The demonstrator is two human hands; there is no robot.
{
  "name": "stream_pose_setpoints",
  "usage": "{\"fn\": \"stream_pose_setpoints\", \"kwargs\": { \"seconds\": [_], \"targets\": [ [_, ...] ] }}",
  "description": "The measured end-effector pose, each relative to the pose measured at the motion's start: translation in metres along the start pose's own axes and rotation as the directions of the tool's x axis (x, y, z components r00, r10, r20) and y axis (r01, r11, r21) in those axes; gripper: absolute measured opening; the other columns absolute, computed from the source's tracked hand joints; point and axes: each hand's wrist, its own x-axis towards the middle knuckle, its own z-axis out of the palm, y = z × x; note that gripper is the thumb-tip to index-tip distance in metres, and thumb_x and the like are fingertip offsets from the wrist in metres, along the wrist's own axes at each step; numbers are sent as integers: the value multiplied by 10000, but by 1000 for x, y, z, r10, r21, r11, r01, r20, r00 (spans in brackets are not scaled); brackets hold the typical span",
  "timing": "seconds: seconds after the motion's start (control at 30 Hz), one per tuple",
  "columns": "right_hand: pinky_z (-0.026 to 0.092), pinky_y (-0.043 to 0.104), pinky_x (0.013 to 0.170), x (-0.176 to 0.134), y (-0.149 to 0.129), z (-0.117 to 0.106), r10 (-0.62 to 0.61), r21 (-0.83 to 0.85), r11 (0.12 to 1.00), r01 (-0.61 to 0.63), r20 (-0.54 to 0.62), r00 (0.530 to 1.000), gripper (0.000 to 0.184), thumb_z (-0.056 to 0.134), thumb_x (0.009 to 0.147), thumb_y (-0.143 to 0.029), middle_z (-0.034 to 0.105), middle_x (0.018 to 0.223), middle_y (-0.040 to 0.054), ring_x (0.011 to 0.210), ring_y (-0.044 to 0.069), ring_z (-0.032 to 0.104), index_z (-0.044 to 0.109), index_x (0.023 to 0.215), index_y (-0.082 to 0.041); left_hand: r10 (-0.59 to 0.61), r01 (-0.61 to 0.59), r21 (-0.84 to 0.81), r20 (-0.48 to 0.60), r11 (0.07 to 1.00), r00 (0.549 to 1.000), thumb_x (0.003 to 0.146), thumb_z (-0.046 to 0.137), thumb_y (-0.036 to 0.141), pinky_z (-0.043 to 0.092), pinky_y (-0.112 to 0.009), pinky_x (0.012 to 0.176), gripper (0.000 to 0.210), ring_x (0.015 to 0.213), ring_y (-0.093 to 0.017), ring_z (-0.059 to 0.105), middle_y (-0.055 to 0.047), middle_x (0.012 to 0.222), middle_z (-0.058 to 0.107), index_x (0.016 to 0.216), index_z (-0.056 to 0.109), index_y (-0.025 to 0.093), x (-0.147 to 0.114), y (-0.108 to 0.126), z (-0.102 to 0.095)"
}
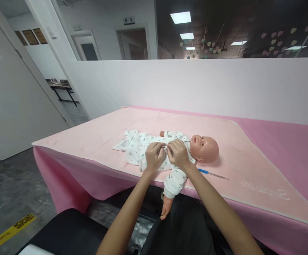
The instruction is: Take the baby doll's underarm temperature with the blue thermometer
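Note:
A baby doll lies on its back, its head to the right, dressed in a white printed baby romper. Over the chest, my left hand pinches the front of the romper. My right hand is also closed on the cloth there, close beside the left and nearer the doll's head. A small light bit shows between the fingertips, too small to make out. One doll arm hangs over the table's front edge, between my forearms. The romper's leg end lies flat and loose at the left.
A thin metal tool with a blue handle lies near my right forearm. A pale pink mat covers much of the table, over a darker pink cloth. Behind stands a white wall; a black chair is at lower left.

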Motion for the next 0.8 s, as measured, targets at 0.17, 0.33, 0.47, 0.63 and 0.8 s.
{"fn": "stream_pose_setpoints", "kwargs": {
  "seconds": [0.17,0.33,0.47,0.63,0.8],
  "targets": [
    [396,316,742,-2,2,4,24,-48,999,-25,-3,1000,151,423,868,-189,599,741,45,743,172,503,544,778,-182,39,-34,-67,71,997,997,784,415,168,426,-298,683,202,732,-168,564,-28,741,642,752,611,197,0,-2,-2],
    [400,307,743,-4,4,5,28,-31,999,-28,-3,1000,140,437,855,-169,611,735,39,746,169,519,571,814,-179,-9,17,-62,132,998,991,777,442,225,425,-302,700,163,732,-170,565,-25,772,636,876,568,201,0,1,-4],
    [403,304,735,-5,4,5,21,6,1000,-21,19,1000,148,452,810,-126,607,720,36,739,167,522,583,772,-183,3,1,-23,194,1000,981,752,449,224,413,-303,701,168,749,-175,547,-28,803,615,899,528,202,0,2,-4],
    [406,308,735,-5,4,5,41,57,997,-42,24,999,151,462,787,-112,617,726,34,737,165,529,590,753,-185,18,-40,108,200,993,980,731,447,188,380,-328,704,77,755,-194,507,-33,763,578,790,496,200,1,3,-2],
    [414,299,736,-4,2,5,52,103,993,-52,10,999,163,458,782,-98,621,732,29,748,160,534,587,747,-189,6,-32,177,148,984,989,735,480,193,369,-345,740,42,793,-209,499,-41,789,581,771,498,204,1,3,-2]
  ]
}}
